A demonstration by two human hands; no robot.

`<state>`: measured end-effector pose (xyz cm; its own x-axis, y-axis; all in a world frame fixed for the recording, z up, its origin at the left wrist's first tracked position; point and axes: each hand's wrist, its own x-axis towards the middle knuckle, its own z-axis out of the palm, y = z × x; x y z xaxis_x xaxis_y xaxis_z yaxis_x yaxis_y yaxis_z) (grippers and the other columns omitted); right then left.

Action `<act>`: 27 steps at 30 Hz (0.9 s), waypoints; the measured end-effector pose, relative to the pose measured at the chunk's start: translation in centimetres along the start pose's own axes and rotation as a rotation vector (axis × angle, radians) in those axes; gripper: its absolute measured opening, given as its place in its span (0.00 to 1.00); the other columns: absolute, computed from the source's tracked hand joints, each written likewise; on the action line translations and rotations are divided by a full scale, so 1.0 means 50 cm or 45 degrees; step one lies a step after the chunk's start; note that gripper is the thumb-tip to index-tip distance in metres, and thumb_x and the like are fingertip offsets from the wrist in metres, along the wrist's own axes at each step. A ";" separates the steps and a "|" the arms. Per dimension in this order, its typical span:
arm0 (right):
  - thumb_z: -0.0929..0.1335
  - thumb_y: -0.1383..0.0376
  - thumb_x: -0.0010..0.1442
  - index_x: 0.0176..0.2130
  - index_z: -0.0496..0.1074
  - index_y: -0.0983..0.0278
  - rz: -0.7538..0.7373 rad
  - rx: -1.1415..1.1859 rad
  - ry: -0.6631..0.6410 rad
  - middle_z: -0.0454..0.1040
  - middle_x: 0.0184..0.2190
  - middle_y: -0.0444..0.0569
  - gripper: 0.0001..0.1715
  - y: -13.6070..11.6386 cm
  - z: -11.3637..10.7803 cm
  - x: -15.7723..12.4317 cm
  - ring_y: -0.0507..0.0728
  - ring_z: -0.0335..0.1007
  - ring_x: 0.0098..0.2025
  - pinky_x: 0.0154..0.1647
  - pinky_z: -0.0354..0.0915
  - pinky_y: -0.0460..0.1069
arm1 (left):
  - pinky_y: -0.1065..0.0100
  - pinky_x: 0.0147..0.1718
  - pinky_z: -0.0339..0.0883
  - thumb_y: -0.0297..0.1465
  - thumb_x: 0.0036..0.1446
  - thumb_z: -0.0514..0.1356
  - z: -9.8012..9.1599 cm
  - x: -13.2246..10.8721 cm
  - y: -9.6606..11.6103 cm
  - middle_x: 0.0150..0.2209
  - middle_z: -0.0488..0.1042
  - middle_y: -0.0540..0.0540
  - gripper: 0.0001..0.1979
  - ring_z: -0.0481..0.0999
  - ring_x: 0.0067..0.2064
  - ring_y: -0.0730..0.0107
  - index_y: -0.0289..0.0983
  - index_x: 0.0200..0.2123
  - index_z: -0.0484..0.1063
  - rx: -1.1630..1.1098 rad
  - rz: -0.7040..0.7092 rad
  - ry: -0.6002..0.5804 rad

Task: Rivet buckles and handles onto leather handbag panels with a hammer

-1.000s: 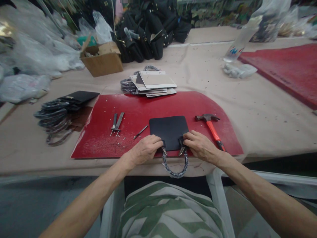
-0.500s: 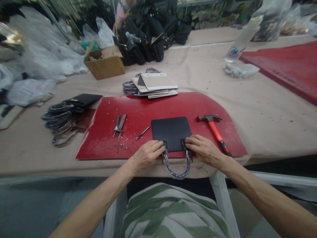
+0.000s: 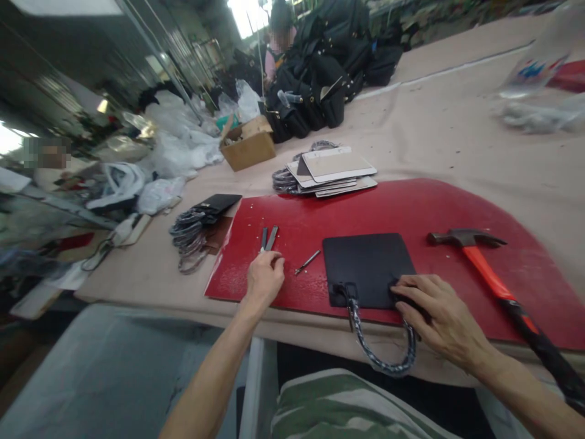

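A black leather panel (image 3: 368,265) lies on a red mat (image 3: 411,207), its braided loop handle (image 3: 379,356) hanging over the table's front edge. My right hand (image 3: 439,317) lies on the panel's near right corner, fingers stretched over the handle's right end. My left hand (image 3: 265,277) is on the mat to the left, fingers bunched at the near end of a metal plier-like tool (image 3: 269,239); what they pinch is hidden. A thin metal pin (image 3: 307,262) lies between that hand and the panel.
A hammer (image 3: 484,268) with an orange grip lies on the mat, right of the panel. Behind the mat are stacked panels (image 3: 336,167), a cardboard box (image 3: 249,146) and black bags (image 3: 320,79). Coiled handles (image 3: 189,235) lie left. People sit farther back.
My left hand has left the panel's left handle end and moved left to the metal tool. My right hand stays on the right corner. The view has swung left.
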<state>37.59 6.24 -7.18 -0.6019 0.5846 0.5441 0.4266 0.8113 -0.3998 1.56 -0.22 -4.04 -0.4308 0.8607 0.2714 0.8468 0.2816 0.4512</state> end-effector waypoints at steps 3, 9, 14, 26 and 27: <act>0.66 0.62 0.66 0.46 0.75 0.60 -0.022 0.007 0.019 0.75 0.43 0.52 0.10 0.011 0.005 -0.004 0.63 0.71 0.44 0.44 0.67 0.58 | 0.65 0.45 0.68 0.33 0.61 0.60 -0.038 0.072 -0.049 0.41 0.81 0.41 0.10 0.79 0.44 0.59 0.37 0.40 0.80 0.225 -0.258 -0.114; 0.66 0.64 0.66 0.48 0.73 0.56 -0.025 0.008 0.046 0.75 0.44 0.54 0.10 0.016 0.008 -0.006 0.65 0.72 0.44 0.43 0.67 0.61 | 0.67 0.39 0.68 0.39 0.58 0.64 -0.044 0.153 -0.092 0.36 0.82 0.40 0.11 0.81 0.42 0.59 0.37 0.33 0.81 0.296 -0.412 -0.336; 0.67 0.62 0.65 0.47 0.73 0.56 -0.055 -0.005 0.053 0.75 0.43 0.54 0.10 0.021 0.010 -0.004 0.66 0.72 0.43 0.41 0.67 0.62 | 0.70 0.33 0.67 0.38 0.53 0.67 -0.019 0.164 -0.078 0.28 0.81 0.43 0.10 0.80 0.33 0.63 0.36 0.31 0.79 0.285 -0.491 -0.410; 0.66 0.67 0.66 0.44 0.72 0.64 0.055 0.009 -0.065 0.73 0.43 0.55 0.07 -0.015 -0.003 0.005 0.63 0.68 0.45 0.44 0.64 0.59 | 0.70 0.17 0.60 0.30 0.46 0.69 -0.026 0.195 -0.061 0.13 0.69 0.46 0.12 0.69 0.16 0.66 0.34 0.17 0.71 0.082 -0.622 -0.683; 0.66 0.67 0.65 0.44 0.73 0.64 0.075 0.014 -0.071 0.73 0.43 0.55 0.07 -0.017 -0.004 0.004 0.63 0.67 0.45 0.44 0.64 0.59 | 0.71 0.16 0.61 0.29 0.45 0.69 -0.030 0.194 -0.068 0.13 0.69 0.46 0.12 0.69 0.16 0.67 0.33 0.17 0.71 -0.070 -0.657 -0.684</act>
<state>37.25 5.67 -6.58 -0.6128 0.6296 0.4776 0.4549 0.7753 -0.4382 -5.96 6.55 -1.69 -0.5458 0.7173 -0.4331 0.5553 0.6967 0.4542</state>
